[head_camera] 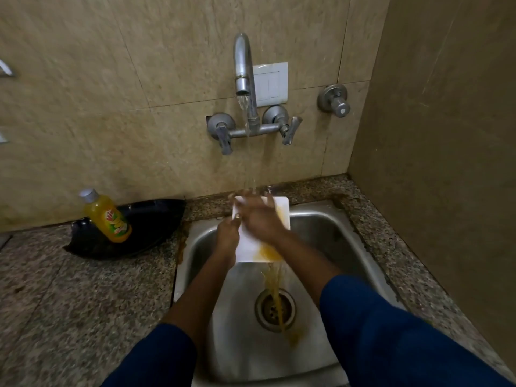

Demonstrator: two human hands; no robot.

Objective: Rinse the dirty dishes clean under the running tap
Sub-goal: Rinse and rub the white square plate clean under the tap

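A white square plate [251, 247] with yellow-orange stains is held tilted over the steel sink [321, 233], under the stream from the tap [242, 68]. My left hand [227, 236] grips the plate's left edge, thumb on top. My right hand [259, 216] lies flat on the plate's face with straight fingers, blurred by motion. Yellow-stained water runs off the plate's lower edge into the drain [275, 308].
A yellow dish-soap bottle [107, 216] leans in a black dish [134, 233] on the granite counter [69, 303] left of the sink. A second valve [335, 101] sticks out of the tiled wall at right. A side wall closes the right.
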